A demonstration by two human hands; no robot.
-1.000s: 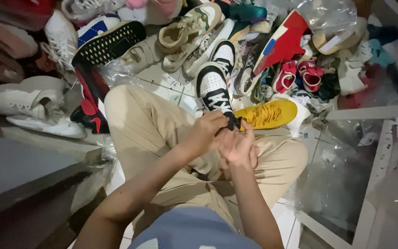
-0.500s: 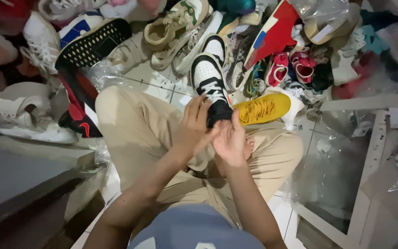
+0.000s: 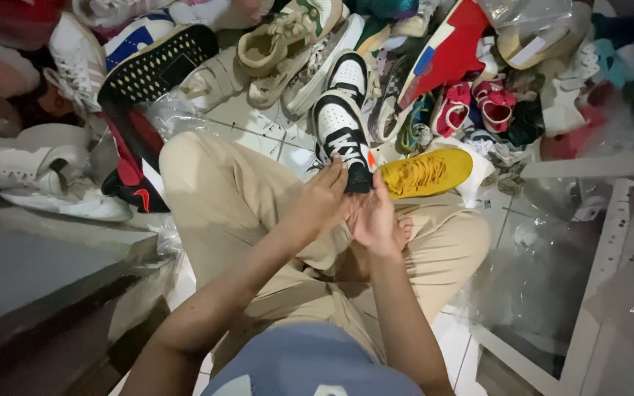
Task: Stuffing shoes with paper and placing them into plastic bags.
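I sit cross-legged on a tiled floor in tan trousers. A black and white sneaker [image 3: 340, 121] points away from me, its heel end between my hands. My left hand [image 3: 322, 199] grips the heel from the left, fingers curled over the collar. My right hand [image 3: 373, 218] presses against the heel from the right and below. A second black and white sneaker [image 3: 348, 72] lies just beyond the first. A yellow sneaker [image 3: 425, 173] lies on its side right of my hands, close to my knee.
A heap of mixed shoes fills the far side: beige sneakers [image 3: 280, 37], a black-soled shoe [image 3: 157, 60], white sneakers [image 3: 34, 158], small red sandals [image 3: 471, 106]. Clear plastic bags [image 3: 544, 257] and a white frame [image 3: 610, 249] lie right. A grey ledge [image 3: 23, 271] is left.
My hands have stayed on the heel of the black and white sneaker. The left fingers shifted up over the collar, and the view tilted slightly downward.
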